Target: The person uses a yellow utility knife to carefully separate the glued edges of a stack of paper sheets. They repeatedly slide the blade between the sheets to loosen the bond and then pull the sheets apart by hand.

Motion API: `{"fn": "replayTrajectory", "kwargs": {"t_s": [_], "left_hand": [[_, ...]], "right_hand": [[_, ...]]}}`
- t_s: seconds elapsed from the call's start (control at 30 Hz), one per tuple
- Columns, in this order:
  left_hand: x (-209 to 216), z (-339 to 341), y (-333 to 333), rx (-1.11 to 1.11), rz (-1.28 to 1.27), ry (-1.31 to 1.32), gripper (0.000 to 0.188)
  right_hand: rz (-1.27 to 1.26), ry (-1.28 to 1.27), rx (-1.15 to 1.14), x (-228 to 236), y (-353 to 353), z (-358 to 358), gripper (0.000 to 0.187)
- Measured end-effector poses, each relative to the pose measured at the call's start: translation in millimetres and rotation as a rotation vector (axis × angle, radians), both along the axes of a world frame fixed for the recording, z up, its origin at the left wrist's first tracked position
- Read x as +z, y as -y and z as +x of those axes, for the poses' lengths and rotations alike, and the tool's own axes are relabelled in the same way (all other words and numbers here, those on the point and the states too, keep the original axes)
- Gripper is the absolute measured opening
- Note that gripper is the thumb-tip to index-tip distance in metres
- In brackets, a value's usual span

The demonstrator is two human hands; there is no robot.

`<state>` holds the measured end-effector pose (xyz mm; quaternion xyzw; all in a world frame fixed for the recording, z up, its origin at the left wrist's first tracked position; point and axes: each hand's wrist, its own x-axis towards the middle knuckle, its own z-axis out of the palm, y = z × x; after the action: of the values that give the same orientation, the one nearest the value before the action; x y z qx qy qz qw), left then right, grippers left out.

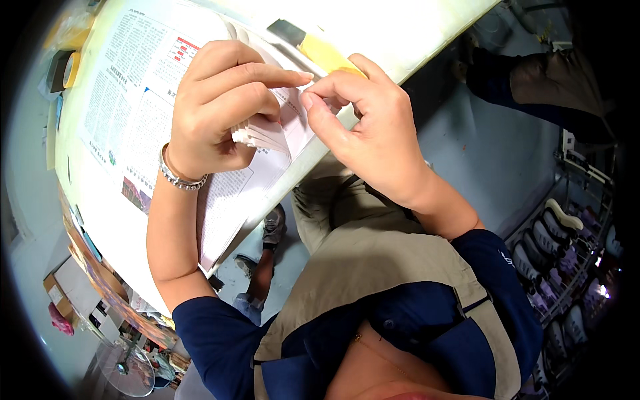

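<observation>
Pink-white thin paper-strip stack point(261, 135) fanned under left hand point(213, 110), long axis pointing right toward right hand point(363, 127). Both hands' fingertips pinch together above printed newspaper sheet point(133, 113) on white table point(107, 220).

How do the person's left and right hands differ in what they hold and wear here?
The left hand grips a fanned stack of pale paper slips; the right hand only pinches at them with its fingertips. The left wrist wears a beaded bracelet; the right wrist is bare. Both meet over the newspaper.
</observation>
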<state>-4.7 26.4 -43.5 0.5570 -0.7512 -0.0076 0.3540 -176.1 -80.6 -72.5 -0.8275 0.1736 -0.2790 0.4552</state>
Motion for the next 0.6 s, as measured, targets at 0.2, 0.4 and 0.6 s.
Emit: {"fn": "replayTrajectory", "kwargs": {"t_s": [0.2,0.4,0.6], "left_hand": [[3.0,2.4,-3.8,0.012,-0.006,-0.008,0.021],[-0.2,6.9,-5.6,-0.02,-0.017,0.064,0.023],[3.8,4.5,-5.0,0.011,0.0,0.053,0.022]], "right_hand": [[0.119,-0.009,0.001,-2.9,0.9,0.6,0.009],[0.145,-0.047,0.003,-2.8,1.4,-0.5,0.014],[0.098,-0.102,0.014,1.3,6.8,-5.1,0.011]]}}
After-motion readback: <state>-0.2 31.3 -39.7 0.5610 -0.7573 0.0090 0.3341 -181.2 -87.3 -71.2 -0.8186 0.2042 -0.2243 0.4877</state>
